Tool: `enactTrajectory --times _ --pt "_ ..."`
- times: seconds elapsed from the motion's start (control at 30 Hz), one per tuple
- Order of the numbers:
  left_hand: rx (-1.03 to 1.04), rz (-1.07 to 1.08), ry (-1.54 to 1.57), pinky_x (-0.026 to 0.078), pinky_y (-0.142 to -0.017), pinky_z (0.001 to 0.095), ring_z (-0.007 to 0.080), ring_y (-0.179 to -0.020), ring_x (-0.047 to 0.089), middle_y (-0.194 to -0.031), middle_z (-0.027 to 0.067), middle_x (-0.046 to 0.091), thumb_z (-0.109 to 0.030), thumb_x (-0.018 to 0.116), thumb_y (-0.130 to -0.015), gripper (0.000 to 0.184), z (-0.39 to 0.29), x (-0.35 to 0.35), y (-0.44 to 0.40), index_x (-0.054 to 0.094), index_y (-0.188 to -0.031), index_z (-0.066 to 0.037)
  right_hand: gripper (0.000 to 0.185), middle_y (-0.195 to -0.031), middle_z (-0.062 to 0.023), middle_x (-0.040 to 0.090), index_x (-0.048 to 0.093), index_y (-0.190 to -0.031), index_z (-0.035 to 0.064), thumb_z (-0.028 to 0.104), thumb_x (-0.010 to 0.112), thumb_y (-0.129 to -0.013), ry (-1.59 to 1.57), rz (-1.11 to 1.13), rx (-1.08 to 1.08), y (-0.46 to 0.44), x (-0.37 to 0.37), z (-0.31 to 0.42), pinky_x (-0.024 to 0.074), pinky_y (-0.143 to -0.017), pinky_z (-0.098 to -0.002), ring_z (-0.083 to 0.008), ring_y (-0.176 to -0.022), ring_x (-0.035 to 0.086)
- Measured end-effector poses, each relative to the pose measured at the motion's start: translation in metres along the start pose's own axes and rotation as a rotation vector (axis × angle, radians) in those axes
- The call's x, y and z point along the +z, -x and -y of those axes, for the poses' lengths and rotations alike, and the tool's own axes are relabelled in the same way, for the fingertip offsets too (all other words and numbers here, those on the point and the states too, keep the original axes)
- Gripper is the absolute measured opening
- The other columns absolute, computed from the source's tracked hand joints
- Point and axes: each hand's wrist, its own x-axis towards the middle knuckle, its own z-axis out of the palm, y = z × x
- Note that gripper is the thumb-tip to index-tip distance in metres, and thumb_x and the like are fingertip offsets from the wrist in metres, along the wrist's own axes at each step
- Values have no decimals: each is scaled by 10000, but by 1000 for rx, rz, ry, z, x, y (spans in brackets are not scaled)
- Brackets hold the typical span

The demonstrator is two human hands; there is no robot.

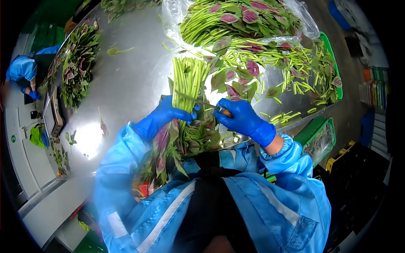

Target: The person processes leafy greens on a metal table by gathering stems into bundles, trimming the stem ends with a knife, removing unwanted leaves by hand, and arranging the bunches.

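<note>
Wearing a blue glove, my left hand (168,116) is wrapped round a bunch of amaranth (187,78). Its pale green stems point away from me, and the green and purple leaves hang toward my body. My right hand (242,118), also gloved in blue, grips the wooden handle of a knife (224,111). The knife's thin blade lies across the stems just beyond my left fingers. Whether it has cut into them I cannot tell. Loose amaranth leaves (236,84) lie beside the bunch on the metal table (126,71).
More amaranth (244,19) is heaped on a clear plastic bag (171,17) at the back. Cut stem pieces (301,80) are scattered at the right, by a green tray (331,55). Leafy bunches (80,63) lie at the left edge. A co-worker (23,69) is at far left. A green crate (316,139) stands at right.
</note>
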Motion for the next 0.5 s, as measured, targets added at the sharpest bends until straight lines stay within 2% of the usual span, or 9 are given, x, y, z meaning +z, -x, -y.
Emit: enactTrajectory --times 0.07,0.2,0.3,0.4,0.5 --pt "5 8 -27 547 -721 335 234 -871 631 -1056 157 608 103 615 -690 574 1 5 -4 464 -1234 1 184 -642 -146 558 560 -892 92 212 655 -790 -36 17 7 -1 0 5 434 -514 -364 -340 -588 564" --pt "35 -53 -117 547 -683 314 222 -835 641 -975 141 632 79 658 -653 532 1 19 -5 518 -1164 28 218 -672 -160 576 562 -922 88 234 650 -785 27 33 -30 -5 6 1 439 -514 -385 -350 -598 577" --pt "49 -109 -136 546 -678 305 209 -819 642 -939 131 642 62 676 -637 514 -5 32 -4 544 -1132 34 178 -620 -120 555 557 -909 88 225 613 -811 35 14 -53 -7 5 8 460 -518 -358 -291 -567 594" --pt "25 -75 -102 542 -688 303 201 -826 638 -936 130 642 65 664 -639 504 -20 40 0 549 -1128 31 195 -629 -120 561 547 -929 86 223 615 -807 16 -24 -59 -8 3 13 463 -525 -366 -300 -572 593" --pt "10 -39 -99 532 -687 292 188 -820 633 -927 123 643 64 652 -639 480 -23 40 -1 560 -1109 30 225 -640 -115 567 546 -968 93 212 624 -794 -14 44 47 -3 4 -2 469 -526 -375 -304 -575 593"
